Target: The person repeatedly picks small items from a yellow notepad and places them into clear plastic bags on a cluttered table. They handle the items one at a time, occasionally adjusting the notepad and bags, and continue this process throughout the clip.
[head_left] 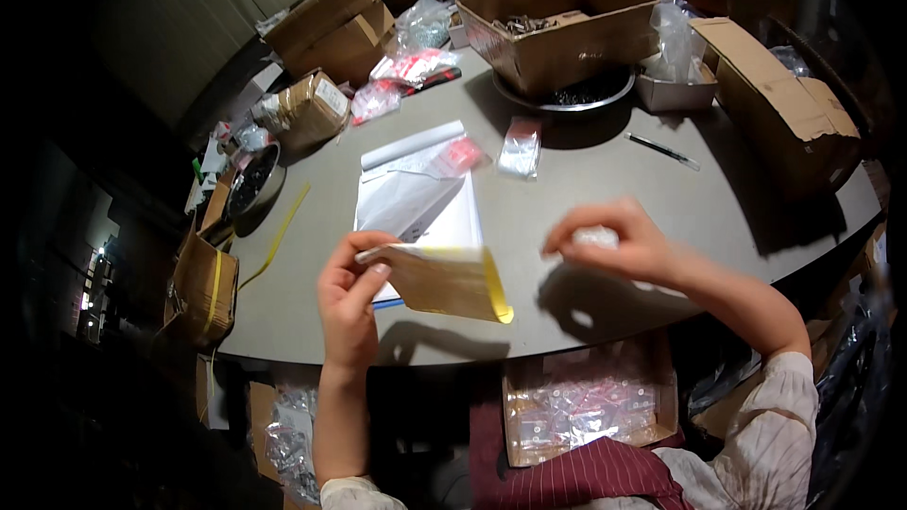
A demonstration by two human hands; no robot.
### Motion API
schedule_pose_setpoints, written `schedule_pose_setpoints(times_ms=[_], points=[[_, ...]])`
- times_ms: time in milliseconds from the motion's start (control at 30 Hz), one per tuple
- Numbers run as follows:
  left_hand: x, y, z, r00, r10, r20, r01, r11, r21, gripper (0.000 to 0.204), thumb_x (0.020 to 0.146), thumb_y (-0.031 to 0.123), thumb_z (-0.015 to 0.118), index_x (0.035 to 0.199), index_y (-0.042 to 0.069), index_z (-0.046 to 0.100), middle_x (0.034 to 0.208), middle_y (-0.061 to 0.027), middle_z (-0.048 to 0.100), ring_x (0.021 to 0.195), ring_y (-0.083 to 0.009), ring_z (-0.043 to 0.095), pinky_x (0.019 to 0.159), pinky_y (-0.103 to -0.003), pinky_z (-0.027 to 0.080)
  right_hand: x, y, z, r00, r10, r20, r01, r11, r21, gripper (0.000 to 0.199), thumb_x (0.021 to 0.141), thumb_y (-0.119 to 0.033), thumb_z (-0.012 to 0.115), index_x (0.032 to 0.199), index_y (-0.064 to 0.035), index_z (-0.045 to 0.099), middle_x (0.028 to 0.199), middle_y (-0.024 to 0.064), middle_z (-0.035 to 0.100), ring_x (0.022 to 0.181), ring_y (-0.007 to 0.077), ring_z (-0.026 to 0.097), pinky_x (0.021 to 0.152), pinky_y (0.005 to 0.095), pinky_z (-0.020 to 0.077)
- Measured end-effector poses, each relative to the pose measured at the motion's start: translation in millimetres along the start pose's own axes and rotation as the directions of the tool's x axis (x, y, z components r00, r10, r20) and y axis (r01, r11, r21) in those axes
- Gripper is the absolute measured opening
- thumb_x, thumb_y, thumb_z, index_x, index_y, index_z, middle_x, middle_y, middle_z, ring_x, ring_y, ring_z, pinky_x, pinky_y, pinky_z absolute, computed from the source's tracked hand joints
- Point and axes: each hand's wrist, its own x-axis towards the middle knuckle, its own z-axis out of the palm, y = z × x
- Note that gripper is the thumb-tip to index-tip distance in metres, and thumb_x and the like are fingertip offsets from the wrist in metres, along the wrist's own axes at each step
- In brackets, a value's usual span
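From my remote seat, at the far left edge of the grey table (567, 198), an open carton (200, 288) bound with yellow strap sags below the rim, with a metal bowl (253, 179) of dark parts above it. A taped brown parcel (310, 109) bearing a white label sits just behind the bowl, and two stacked flat cartons (335, 24) lie further back. Red-and-clear bags (402, 76) are heaped beside them.

My left hand (348, 297) pinches the corner of a brown envelope (444, 280) between thumb and fingers; the envelope is held above the near table edge, tilted, with a yellow strip along its right end. Behind it lie white sheets (420, 198) and a clear bag with a red patch (453, 156), then a small clear bag (520, 146).

My right hand (614, 244), fingers drawn together, pinches a small white object (595, 236), too blurred to identify, just right of the envelope and apart from it.

On my lap, below the table edge, a shallow box (586, 406) holds shiny clear packets.

At the back centre, a large open carton (557, 24) stands on a round metal tray (567, 96). A pen (661, 149) lies to its right, near a small white box (675, 90) with a clear bag in it. A long brown carton (784, 104) fills the right edge.
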Motion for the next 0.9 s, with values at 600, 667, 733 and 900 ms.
schedule_pose_setpoints(times_ms=[600,667,733,900], points=[[111.9,-37.9,-47.2,0.868,-0.446,0.219,0.354,0.864,0.358,0.029,0.077,0.005,0.055,0.094,-0.003,0.077,0.103,-0.0132,0.078,0.092,-0.0171,0.068,0.083,-0.026,0.052,59.3,100.9,-32.0,0.987,-0.127,-0.099,0.013,0.674,-0.738,0.02,0.096,-0.019,0.071,0.089,-0.0013,0.065,0.093,0.0112,0.071,0.073,0.0236,0.07,0.067,0.0354,0.054],[127.8,-56.1,-54.7,0.943,-0.32,0.09,0.252,0.865,0.433,0.031,0.08,0.001,0.055,0.102,0.0,0.077,0.1,-0.0105,0.078,0.088,-0.0159,0.066,0.083,-0.028,0.05,52.7,92.1,-32.4,0.96,0.163,-0.229,-0.185,0.98,-0.078,0.024,0.106,-0.023,0.064,0.106,0.0003,0.067,0.102,0.0105,0.073,0.084,0.0188,0.074,0.076,0.0326,0.0588],[146.2,-62.1,-55.0,0.991,-0.106,-0.08,0.133,0.774,0.618,0.034,0.082,0.002,0.054,0.107,0.003,0.077,0.095,-0.0098,0.077,0.088,-0.0173,0.067,0.086,-0.028,0.05,48.6,82.3,-34.2,0.937,0.287,-0.198,-0.17,0.872,0.459,0.028,0.108,-0.026,0.061,0.114,0.0007,0.067,0.106,0.0102,0.073,0.091,0.0172,0.074,0.082,0.0331,0.0607],[139.1,-49.4,36.4,0.967,-0.182,0.178,0.09,0.899,0.43,0.031,0.099,0.027,0.068,0.122,0.006,0.068,0.116,-0.0064,0.071,0.1,-0.0193,0.067,0.085,-0.035,0.055,39.2,56.3,-23.7,0.937,0.09,-0.338,0.042,0.931,0.364,0.029,0.109,-0.021,0.058,0.124,0.0028,0.065,0.116,0.008,0.07,0.115,0.0203,0.069,0.104,0.0357,0.0548]])
